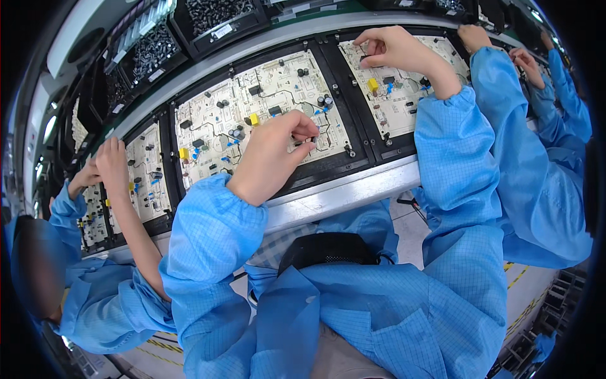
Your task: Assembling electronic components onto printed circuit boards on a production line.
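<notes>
My left hand [270, 150] is over the lower right part of a pale circuit board [208, 114]. Its thumb and fingers pinch a small dark electronic component [314, 140], whose exact kind is too small to tell. My right hand [399, 52] hovers at the upper left of the neighbouring circuit board [394, 117], fingers curled. Something small and dark shows at its thumb tip, but I cannot make it out. Yellow block components [254, 119], blue disc parts and black cylindrical capacitors [325, 101] stand on the boards.
Black frames [353, 107] hold the boards along a metal rail [344, 194]. Behind stand black bins [218, 25] full of small dark parts. At left, a co-worker's hands [110, 165] reach over another board; more co-workers' hands [473, 38] are at right.
</notes>
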Motion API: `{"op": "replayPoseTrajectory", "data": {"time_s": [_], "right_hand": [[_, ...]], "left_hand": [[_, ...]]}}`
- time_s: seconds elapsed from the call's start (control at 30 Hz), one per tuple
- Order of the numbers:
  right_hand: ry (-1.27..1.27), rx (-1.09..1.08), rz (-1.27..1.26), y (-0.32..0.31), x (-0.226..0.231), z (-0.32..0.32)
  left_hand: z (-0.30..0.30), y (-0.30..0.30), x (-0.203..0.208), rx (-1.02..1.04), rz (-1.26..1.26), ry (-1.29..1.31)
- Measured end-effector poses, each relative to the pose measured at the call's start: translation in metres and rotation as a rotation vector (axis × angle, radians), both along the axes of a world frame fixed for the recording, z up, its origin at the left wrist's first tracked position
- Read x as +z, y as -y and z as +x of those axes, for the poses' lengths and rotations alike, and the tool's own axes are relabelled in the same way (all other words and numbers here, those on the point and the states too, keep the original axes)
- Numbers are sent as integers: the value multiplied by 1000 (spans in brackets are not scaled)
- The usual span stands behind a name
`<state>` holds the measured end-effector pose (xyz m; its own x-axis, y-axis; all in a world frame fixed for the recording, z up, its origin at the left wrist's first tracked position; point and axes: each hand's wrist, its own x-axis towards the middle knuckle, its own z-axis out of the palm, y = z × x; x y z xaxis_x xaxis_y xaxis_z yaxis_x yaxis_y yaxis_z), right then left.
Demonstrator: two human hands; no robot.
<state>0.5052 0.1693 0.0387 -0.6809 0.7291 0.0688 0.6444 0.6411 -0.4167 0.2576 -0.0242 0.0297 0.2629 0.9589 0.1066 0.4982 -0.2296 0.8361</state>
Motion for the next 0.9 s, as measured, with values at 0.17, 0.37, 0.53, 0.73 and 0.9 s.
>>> {"op": "replayPoseTrajectory", "data": {"time_s": [0.17, 0.37, 0.53, 0.73, 0.9], "right_hand": [[-31, -9, 14, 0, -3, 2], [-22, -29, 35, -4, -6, 6], [-24, -31, 44, -5, -5, 6], [-238, 12, 234, -16, 24, 0], [-189, -134, 320, -44, 83, -55]], "left_hand": [[3, 6, -8, 11, 122, -135], [13, 12, -7, 42, 259, -268], [23, 15, -6, 83, 391, -381], [19, 8, -4, -15, 420, -390], [30, 12, -3, 6, 500, -553]]}}
